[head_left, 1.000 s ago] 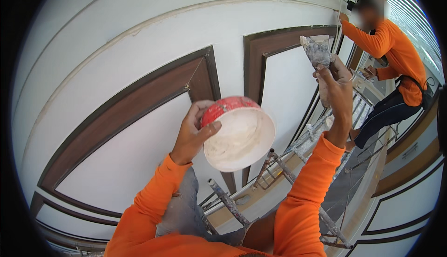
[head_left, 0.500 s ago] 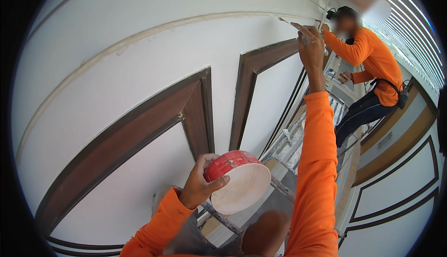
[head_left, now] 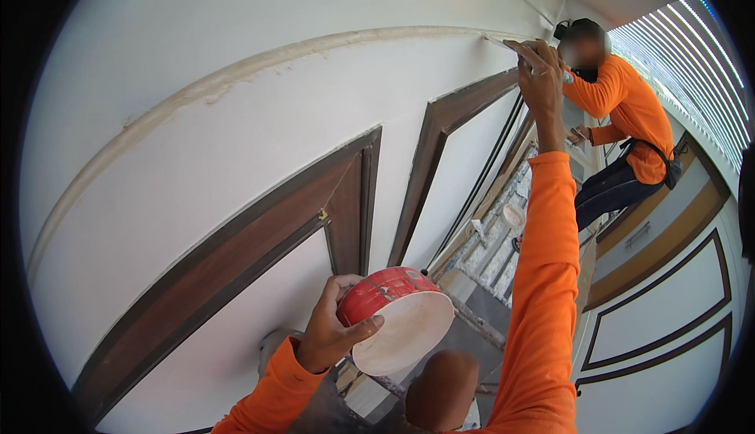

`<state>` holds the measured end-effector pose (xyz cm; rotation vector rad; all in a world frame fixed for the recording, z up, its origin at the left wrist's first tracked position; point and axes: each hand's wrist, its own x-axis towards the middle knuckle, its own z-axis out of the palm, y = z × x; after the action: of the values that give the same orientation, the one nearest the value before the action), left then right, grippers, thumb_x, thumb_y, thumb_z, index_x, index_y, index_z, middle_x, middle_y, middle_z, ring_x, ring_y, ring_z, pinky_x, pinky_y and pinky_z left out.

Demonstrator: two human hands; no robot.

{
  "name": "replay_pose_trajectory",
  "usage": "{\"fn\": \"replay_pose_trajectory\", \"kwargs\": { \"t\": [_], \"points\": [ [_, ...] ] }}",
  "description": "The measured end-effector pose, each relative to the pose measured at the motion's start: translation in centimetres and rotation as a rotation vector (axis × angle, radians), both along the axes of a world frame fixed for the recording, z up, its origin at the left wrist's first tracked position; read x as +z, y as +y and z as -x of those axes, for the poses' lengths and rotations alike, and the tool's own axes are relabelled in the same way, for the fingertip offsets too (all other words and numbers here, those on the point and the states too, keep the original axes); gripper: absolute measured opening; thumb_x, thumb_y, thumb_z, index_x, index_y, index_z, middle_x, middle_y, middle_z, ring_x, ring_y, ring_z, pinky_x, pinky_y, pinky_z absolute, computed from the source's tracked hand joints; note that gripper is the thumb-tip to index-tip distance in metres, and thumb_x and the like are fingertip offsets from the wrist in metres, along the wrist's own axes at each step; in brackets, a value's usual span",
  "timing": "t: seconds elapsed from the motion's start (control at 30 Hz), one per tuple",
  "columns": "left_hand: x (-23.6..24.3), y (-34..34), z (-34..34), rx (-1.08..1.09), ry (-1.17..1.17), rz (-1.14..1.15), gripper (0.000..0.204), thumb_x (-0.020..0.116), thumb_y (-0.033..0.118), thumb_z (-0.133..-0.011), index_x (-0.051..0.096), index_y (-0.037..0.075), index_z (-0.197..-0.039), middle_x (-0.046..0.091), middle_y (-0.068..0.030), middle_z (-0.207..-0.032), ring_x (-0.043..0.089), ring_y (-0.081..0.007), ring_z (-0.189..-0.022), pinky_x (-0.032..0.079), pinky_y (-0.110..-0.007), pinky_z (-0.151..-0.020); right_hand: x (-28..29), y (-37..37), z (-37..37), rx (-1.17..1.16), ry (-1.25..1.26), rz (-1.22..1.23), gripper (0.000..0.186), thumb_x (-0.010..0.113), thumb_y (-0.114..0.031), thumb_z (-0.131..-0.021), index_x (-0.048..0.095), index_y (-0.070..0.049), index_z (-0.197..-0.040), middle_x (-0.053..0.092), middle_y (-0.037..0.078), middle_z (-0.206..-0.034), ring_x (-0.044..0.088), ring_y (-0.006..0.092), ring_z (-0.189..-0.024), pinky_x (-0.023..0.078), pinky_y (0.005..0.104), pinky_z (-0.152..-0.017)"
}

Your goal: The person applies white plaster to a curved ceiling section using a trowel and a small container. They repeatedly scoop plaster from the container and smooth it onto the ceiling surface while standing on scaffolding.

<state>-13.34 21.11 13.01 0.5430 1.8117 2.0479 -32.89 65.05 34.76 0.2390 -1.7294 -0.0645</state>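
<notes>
My left hand (head_left: 329,330) grips the rim of a red round tub (head_left: 384,284), thumb over the edge. The tub is tilted toward me, and its pale, smeared inside shows. High up at the right, my right hand (head_left: 541,80) is closed around a putty knife (head_left: 499,42), its handle mostly covered by the fingers. The blade points left, at or very near the underside of the cream moulding (head_left: 259,62) along the white wall (head_left: 291,111). Rough pale filler edges that moulding.
A co-worker in an orange shirt (head_left: 635,103) works at the wall on the far right. Dark brown door frames (head_left: 350,198) stand below the moulding. Paint-spattered scaffolding (head_left: 503,237) lies beneath my right arm. Striped bright blinds (head_left: 684,48) are at the upper right.
My right hand and the putty knife have shifted slightly right in the picture. The tub sits slightly lower. The whole view has shifted a little too.
</notes>
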Motion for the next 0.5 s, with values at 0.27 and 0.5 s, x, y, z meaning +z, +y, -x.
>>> {"fn": "replay_pose_trajectory", "kwargs": {
  "t": [0.27,0.5],
  "points": [
    [-0.8,0.4,0.6,-0.007,0.057,-0.034,0.076,0.086,0.03,-0.086,0.041,-0.003,-0.138,0.059,-0.02,-0.125,0.064,-0.0227,-0.114,0.055,-0.038,-0.099,-1.5,-0.2,2.4,0.087,0.061,0.091,0.028,0.074,-0.002,-0.088,0.081,-0.014,-0.113,0.072,0.003,-0.104,0.068,0.0229,-0.1,0.044,0.041,-0.099],
    [-0.9,1.3,1.1,-0.04,0.045,-0.04,0.077,0.086,0.03,-0.086,0.041,-0.004,-0.138,0.059,-0.0201,-0.126,0.064,-0.0223,-0.114,0.055,-0.038,-0.099,-4.9,-1.5,3.7,0.183,0.001,0.218,0.044,0.07,0.006,-0.087,0.08,-0.02,-0.122,0.071,0.004,-0.108,0.07,0.0257,-0.103,0.052,0.039,-0.095]
  ]
}}
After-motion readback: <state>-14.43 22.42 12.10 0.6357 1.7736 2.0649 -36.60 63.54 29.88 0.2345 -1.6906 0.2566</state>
